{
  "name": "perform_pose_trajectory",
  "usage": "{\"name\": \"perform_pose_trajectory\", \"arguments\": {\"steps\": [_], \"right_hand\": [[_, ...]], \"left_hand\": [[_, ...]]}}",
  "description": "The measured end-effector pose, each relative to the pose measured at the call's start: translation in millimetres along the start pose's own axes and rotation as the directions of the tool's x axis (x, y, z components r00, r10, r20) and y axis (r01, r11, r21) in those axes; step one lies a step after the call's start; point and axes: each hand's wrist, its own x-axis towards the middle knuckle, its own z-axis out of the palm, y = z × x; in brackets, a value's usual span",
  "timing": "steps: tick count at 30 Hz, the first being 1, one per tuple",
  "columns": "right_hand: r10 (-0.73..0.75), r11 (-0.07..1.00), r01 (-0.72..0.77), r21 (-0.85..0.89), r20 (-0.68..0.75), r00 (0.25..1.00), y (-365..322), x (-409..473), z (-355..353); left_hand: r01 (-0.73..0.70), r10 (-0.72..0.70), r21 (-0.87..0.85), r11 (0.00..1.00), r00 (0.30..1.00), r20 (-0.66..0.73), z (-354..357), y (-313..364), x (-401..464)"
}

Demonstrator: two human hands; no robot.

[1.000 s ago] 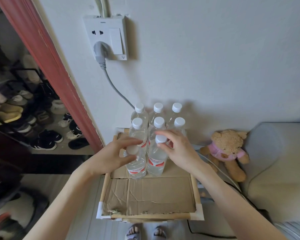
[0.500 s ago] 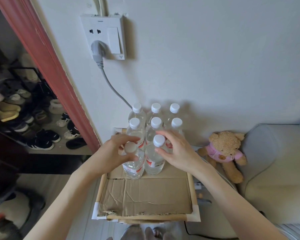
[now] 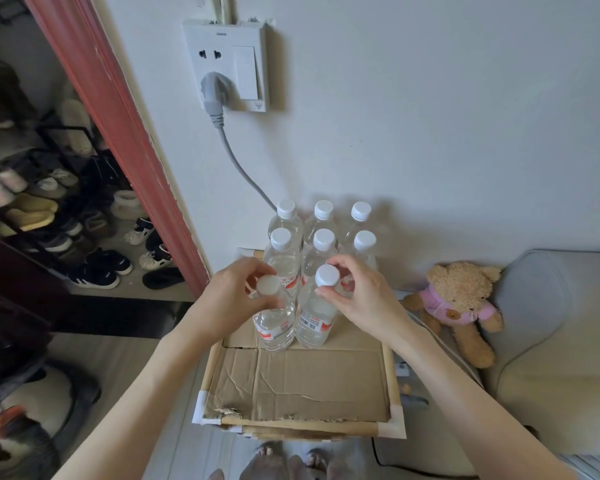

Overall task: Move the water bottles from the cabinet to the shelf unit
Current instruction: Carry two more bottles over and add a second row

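Note:
Several clear water bottles with white caps and red labels stand upright on the cardboard-lined top of a wooden shelf unit (image 3: 302,382), packed against the wall. My left hand (image 3: 231,297) grips the neck of the front left bottle (image 3: 274,323), just under its cap. On the front right bottle (image 3: 314,323), my right hand (image 3: 361,299) is closed around the neck. Both front bottles rest on the cardboard. Two full rows of bottles (image 3: 321,237) stand behind them.
A wall socket (image 3: 227,65) with a grey plug and cable hangs above the bottles. A teddy bear (image 3: 461,306) leans on a pale sofa (image 3: 551,341) at the right. A shoe rack (image 3: 49,216) fills the doorway on the left. My feet show below the shelf edge.
Both hands have stayed on the two front bottles, with fingers shifting slightly up around the caps. The view has drifted a little; the bottles stand in the same spots.

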Motion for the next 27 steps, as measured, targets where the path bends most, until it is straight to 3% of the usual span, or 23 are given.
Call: {"name": "perform_pose_trajectory", "arguments": {"steps": [2, 5, 14, 18, 23, 27], "right_hand": [[-0.034, 0.999, 0.034, -0.001, 0.079, 0.996, 1.5, -2.0, -0.9], [-0.053, 0.998, 0.055, -0.035, 0.066, 0.996, 2.6, -1.4, -1.9], [0.042, 0.996, -0.045, -0.072, -0.055, 0.998, 1.5, 6.4, -3.3], [0.029, 0.997, -0.031, -0.077, -0.018, 0.999, 2.5, 5.7, -3.4], [0.012, 0.999, -0.013, -0.035, -0.008, 1.0, 8.7, 3.9, -1.2], [-0.02, 1.0, 0.02, -0.006, -0.011, 1.0, 9.2, 2.1, -0.5]], "left_hand": [[-0.029, 0.034, -0.037, 0.999, 0.992, 0.118, -3.9, -4.5, -0.5], [-0.075, 0.093, -0.081, 0.994, 0.964, 0.247, -8.6, -10.5, -1.7], [0.023, -0.024, -0.036, 0.999, 0.999, -0.043, 3.1, -5.6, 2.5], [0.032, -0.034, -0.045, 0.998, 0.999, -0.038, 7.3, -5.5, 5.1], [0.041, -0.037, -0.025, 0.999, 0.99, 0.135, 2.1, -9.4, 4.5], [0.05, -0.049, -0.016, 0.999, 0.997, 0.058, 4.7, -11.3, 4.2]]}}
